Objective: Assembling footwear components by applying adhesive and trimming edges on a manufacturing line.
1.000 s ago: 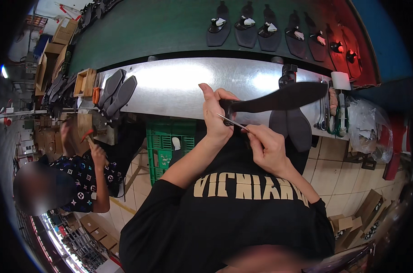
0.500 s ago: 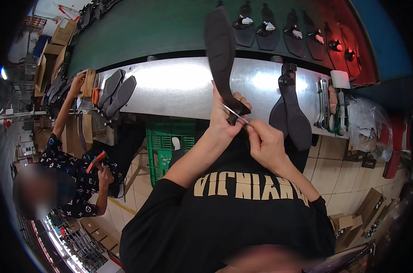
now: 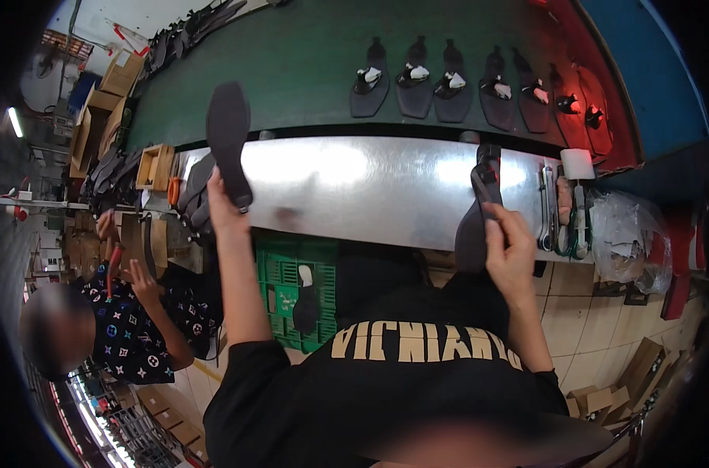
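My left hand (image 3: 228,207) is closed around the heel end of a dark shoe sole (image 3: 229,129). It holds the sole upright above the left end of the metal bench, beside a stack of other dark soles (image 3: 194,191). My right hand (image 3: 513,242) is at the bench's right side, thumb and fingers pinched together over a dark sandal (image 3: 471,238). A slim greyish piece shows just past those fingertips, but I cannot make out whether it is a tool or a strap.
On the green belt (image 3: 292,78) stand several sandals with white wads. Tools (image 3: 563,201), a white roll (image 3: 577,164) and a clear plastic bag (image 3: 626,234) are at right. A wooden box (image 3: 154,167) sits left, a green crate (image 3: 323,273) below. A co-worker (image 3: 136,320) holds a red-handled tool.
My left hand has carried the sole left, over the stacked soles. My right hand has left that sole with its thin metal tool and moved right to the sandal on the bench.
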Available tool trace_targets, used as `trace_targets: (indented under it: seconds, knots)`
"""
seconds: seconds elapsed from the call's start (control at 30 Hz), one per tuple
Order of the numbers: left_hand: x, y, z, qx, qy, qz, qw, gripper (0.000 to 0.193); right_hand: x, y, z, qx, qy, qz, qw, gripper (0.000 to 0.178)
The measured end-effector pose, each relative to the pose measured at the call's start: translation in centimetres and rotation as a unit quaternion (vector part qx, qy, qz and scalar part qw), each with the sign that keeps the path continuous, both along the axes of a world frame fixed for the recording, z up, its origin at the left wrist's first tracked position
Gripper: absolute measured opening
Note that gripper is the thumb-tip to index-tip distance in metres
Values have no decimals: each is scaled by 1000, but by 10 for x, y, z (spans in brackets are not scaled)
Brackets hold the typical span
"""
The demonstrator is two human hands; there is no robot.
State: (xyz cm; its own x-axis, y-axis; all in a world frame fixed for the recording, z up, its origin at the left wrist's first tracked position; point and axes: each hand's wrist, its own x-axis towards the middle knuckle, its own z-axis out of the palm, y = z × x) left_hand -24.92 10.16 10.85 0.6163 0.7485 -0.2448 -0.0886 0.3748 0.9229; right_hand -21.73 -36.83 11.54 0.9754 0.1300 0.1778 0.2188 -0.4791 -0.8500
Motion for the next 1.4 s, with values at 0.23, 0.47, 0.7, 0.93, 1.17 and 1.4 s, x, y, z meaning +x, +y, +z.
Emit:
trace_targets:
  seconds: [0.23, 0.47, 0.7, 0.93, 1.17, 1.4]
  knots:
    - [-23, 115, -18, 515, 397, 113, 751, 35, 28, -50, -17, -103, -62, -70, 990, 22]
    - [131, -21, -49, 675, 67, -77, 730, 41, 48, -47, -43, -153, -55, -103, 981, 30]
    - [257, -157, -92, 662, 167, -141, 717, 43, 43, -50, -49, -235, -37, -102, 966, 40]
    - [248, -105, -100, 580, -14, -74, 811, 21, 37, -38, -25, -156, -188, -126, 961, 38]
    - [115, -186, 31, 257, -144, -317, 902, 22, 15, -17, 4, 456, 59, 122, 880, 24]
    - [8, -260, 31, 20, -41, -478, 877, 26, 4, -2, 31, 586, 144, 189, 775, 26]
